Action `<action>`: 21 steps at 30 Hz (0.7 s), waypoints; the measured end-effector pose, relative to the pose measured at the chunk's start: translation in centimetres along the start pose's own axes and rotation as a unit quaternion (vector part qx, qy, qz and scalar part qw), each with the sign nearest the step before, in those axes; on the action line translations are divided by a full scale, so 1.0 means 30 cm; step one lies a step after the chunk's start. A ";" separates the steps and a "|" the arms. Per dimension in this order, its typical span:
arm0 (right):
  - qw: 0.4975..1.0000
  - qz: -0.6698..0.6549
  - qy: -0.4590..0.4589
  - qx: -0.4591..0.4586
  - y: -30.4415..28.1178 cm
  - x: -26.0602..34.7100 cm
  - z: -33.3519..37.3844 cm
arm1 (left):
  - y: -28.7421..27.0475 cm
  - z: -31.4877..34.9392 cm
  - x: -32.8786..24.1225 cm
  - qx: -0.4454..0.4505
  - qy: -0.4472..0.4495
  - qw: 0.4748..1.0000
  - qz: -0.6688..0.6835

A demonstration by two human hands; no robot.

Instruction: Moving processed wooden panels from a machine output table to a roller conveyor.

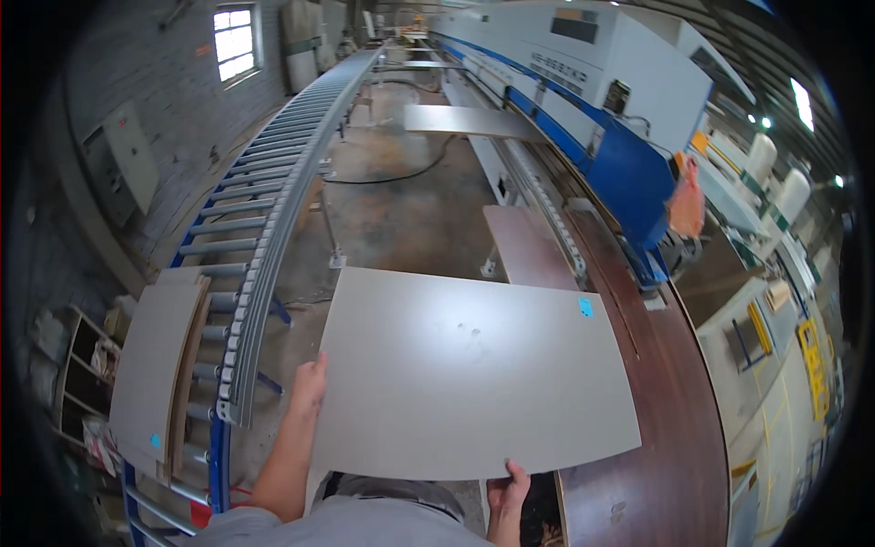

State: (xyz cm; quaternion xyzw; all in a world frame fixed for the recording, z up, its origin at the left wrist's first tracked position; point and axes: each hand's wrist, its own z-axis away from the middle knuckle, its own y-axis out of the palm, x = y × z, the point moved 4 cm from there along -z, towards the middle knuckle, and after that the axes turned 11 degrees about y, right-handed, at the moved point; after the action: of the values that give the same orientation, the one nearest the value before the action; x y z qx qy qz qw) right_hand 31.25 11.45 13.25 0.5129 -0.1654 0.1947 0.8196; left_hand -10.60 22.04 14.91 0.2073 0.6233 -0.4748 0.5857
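Observation:
A large grey-beige flat panel (456, 374) with a small blue sticker (586, 307) near its far right corner is held level in front of my body. My left hand (310, 385) grips its left edge, the fingers hidden partly underneath. At the near edge, right of the middle, my right hand (508, 490) clasps the panel with the thumb at the rim and the other fingers below. The panel's right part lies above a brown-red tabletop (656, 392); I cannot tell whether it touches.
To the left runs a roller conveyor (241, 246) with stacked similar panels (157, 365) at its near end. A long white and blue machine (583, 82) stretches along the right. Another panel (469, 121) lies across its feed side. An orange bag (686, 201) hangs at the machine's end.

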 end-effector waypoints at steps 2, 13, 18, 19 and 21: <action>0.999 0.028 0.012 0.030 0.083 -0.013 0.028 | -0.106 0.027 0.051 -0.032 -0.016 0.999 0.000; 0.948 0.161 0.089 0.259 0.553 -0.370 0.137 | -0.845 0.305 0.164 -0.240 0.034 0.961 0.132; 0.910 0.205 0.132 0.334 0.747 -0.752 0.271 | -1.270 0.537 0.328 -0.348 0.053 0.905 0.239; 0.904 0.210 0.149 0.340 0.771 -0.831 0.297 | -1.344 0.576 0.366 -0.356 0.035 0.893 0.273; 0.890 0.221 0.183 0.353 0.794 -0.994 0.329 | -1.480 0.667 0.441 -0.405 0.007 0.881 0.244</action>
State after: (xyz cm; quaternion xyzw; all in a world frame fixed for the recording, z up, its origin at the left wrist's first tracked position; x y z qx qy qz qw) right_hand -7.03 7.54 21.83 0.6740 -0.0418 0.5069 0.5357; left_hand -39.11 -19.17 20.89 0.1006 0.6950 -0.0219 0.7116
